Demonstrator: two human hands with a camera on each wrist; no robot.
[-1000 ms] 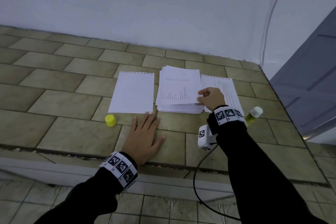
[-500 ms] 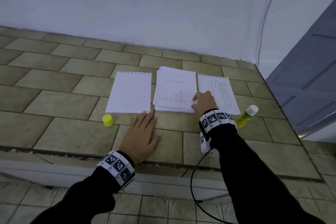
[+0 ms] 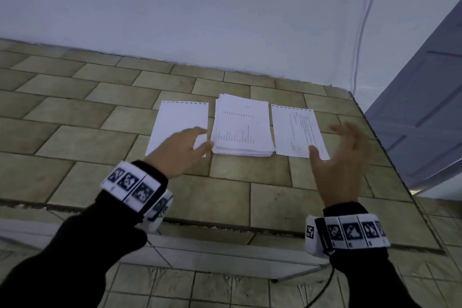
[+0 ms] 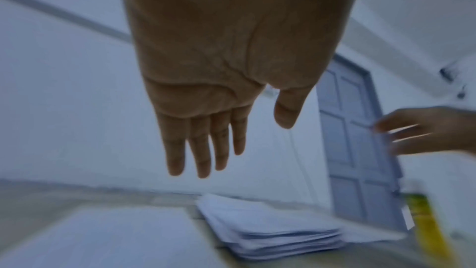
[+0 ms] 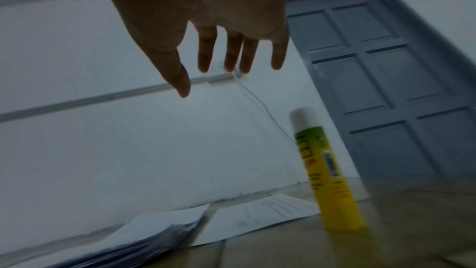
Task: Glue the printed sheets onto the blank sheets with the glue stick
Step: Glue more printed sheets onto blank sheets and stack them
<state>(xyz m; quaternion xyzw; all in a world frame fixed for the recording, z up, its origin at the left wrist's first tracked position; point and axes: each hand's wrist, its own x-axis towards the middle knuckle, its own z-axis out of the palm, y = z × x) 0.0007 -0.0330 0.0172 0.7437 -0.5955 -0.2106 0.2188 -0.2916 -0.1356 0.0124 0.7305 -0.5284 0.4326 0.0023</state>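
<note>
Left hand (image 3: 178, 151) flat, fingers straight and together, holding nothing; it hovers over the near right corner of the blank sheet (image 3: 175, 125), thumb tip close to the stack's near left edge, contact unclear. Blank sheet lies flat on the tiled counter (image 3: 75, 132), perforated edge toward the wall. Just right of it, not overlapping: stack of printed sheets (image 3: 241, 127), edges slightly fanned. Next right, a single printed sheet (image 3: 295, 130), flat, perforated far edge. Right hand (image 3: 342, 157) raised above the counter, palm turned left, fingers spread and loose, empty, motion-blurred. Glue stick (image 5: 326, 172), yellow-green body with white cap end, shows in the wrist views only, beside the single printed sheet's right edge, below the right hand. Grey panelled door (image 3: 425, 107) far right.
</note>
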